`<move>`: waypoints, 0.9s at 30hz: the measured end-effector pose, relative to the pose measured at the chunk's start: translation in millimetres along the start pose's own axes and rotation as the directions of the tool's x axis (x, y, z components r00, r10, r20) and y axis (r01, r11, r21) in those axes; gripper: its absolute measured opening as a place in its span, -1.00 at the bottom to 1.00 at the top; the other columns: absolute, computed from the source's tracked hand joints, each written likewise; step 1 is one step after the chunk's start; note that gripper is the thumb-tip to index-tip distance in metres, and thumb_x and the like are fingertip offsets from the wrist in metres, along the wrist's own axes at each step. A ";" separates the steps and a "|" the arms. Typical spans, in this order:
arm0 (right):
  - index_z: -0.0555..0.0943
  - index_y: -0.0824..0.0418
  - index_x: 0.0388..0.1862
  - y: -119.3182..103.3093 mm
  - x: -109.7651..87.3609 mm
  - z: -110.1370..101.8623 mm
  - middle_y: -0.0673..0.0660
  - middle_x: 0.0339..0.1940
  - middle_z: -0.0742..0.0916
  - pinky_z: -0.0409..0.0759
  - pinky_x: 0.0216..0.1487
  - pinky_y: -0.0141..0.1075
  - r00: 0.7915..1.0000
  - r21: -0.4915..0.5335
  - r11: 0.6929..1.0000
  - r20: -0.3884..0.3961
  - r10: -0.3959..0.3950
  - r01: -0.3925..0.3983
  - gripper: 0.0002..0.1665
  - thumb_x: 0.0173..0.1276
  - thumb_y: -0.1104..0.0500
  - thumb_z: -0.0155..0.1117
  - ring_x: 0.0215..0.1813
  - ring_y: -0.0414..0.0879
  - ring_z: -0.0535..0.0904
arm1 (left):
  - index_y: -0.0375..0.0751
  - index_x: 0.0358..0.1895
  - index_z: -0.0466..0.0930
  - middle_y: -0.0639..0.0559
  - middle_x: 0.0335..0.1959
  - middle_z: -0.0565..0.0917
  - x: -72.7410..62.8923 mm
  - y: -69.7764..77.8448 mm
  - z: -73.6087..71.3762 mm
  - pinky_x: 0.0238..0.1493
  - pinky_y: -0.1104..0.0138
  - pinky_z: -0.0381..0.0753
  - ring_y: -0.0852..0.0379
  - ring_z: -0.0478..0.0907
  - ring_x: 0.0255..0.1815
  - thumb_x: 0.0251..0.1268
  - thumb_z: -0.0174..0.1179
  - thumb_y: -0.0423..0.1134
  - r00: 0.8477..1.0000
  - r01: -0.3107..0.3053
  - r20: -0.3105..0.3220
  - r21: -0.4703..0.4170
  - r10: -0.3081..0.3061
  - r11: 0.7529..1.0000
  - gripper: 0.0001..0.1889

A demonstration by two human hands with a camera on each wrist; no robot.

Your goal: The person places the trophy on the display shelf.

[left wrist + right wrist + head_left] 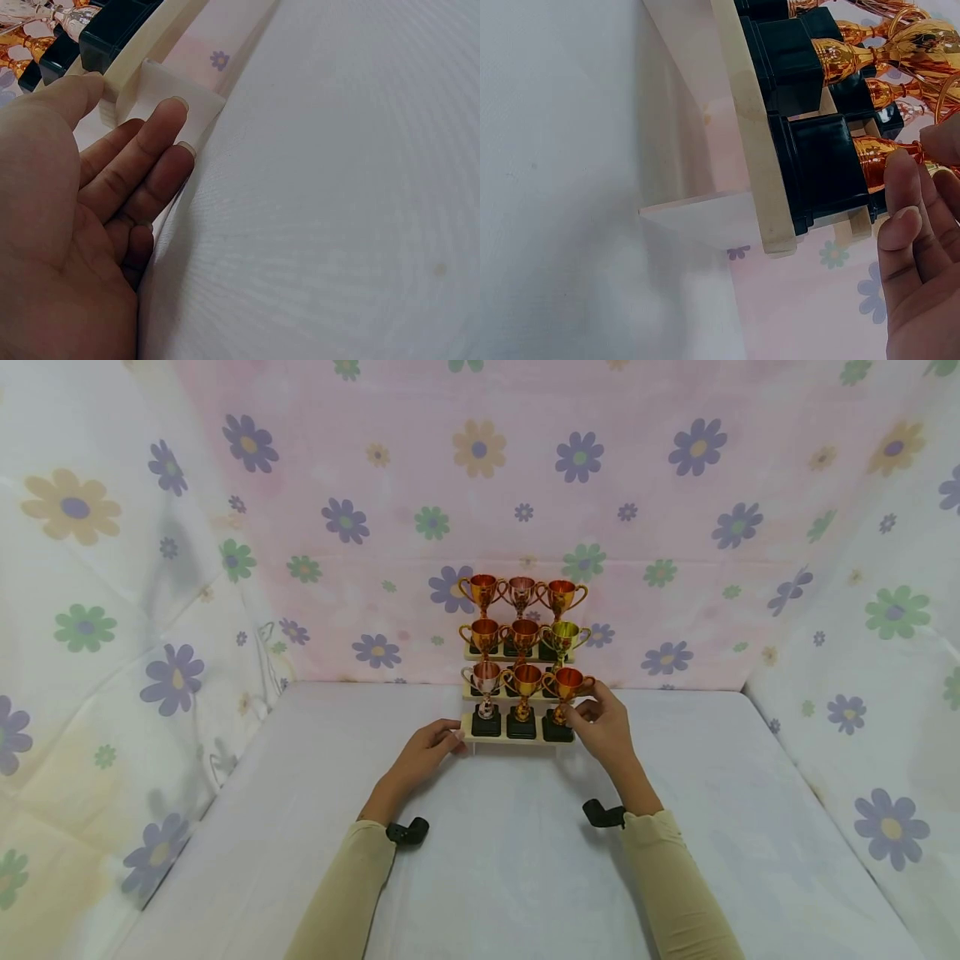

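A three-tier display stand (517, 742) with pale wooden shelves carries several small trophy cups in rows, each on a black base. My right hand (606, 723) pinches the stem of the reddish-gold trophy cup (567, 685) at the right end of the front row. In the right wrist view its black base (825, 169) sits at the shelf's end. At the opposite end, my left hand (429, 750) holds the shelf corner, thumb (88, 94) against the board and the other fingers bent beside the white leg (169, 101). A gold trophy cup (523, 693) and a silvery-pink trophy cup (486, 689) fill out the front row.
Behind the front row, more cups stand on the upper tiers, among them a yellow-green one (564, 637) and a pink one (521, 593). A white cloth covers the table (360, 718). Flower-printed curtains (480, 502) close off the back and both sides.
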State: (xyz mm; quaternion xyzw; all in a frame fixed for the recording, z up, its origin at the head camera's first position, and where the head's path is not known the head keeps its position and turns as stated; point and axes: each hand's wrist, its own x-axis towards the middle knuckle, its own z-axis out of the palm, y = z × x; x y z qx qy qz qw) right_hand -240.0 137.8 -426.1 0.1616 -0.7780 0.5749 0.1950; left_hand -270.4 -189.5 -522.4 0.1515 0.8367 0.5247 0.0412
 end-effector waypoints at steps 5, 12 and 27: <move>0.54 0.51 0.16 1.9 -3.6 -2.7 0.43 0.01 0.68 0.52 -0.40 -0.48 1.000 -0.019 1.000 0.017 0.021 -0.021 -0.59 0.37 0.50 0.37 -0.38 0.00 0.62 | -0.20 0.39 0.55 0.00 -0.16 0.80 -0.3 -0.4 2.1 0.19 0.07 0.57 0.07 0.70 -0.06 0.69 0.10 0.00 1.000 0.000 0.000 0.011 0.000 1.000 -0.56; 0.53 0.47 0.22 5.0 -6.3 -12.0 0.47 0.01 0.69 0.53 -0.39 -0.48 0.998 -0.013 0.999 0.024 0.053 -0.053 -0.57 0.39 0.48 0.35 -0.39 -0.02 0.63 | -0.16 0.38 0.57 0.01 -0.15 0.80 4.4 1.9 4.6 0.26 0.02 0.53 0.06 0.70 -0.03 0.69 0.08 0.05 1.000 -0.014 -0.002 0.016 0.014 1.000 -0.54; 0.54 0.51 0.26 13.1 -16.7 -28.5 0.53 -0.05 0.70 0.54 -0.39 -0.52 0.999 -0.045 0.999 0.031 0.008 -0.007 -0.56 0.41 0.57 0.19 -0.37 0.44 0.63 | -0.18 0.40 0.54 0.03 -0.14 0.80 2.2 3.3 6.6 0.32 -0.04 0.51 0.08 0.71 -0.02 0.69 0.09 0.05 1.000 0.022 0.011 0.032 -0.022 0.999 -0.52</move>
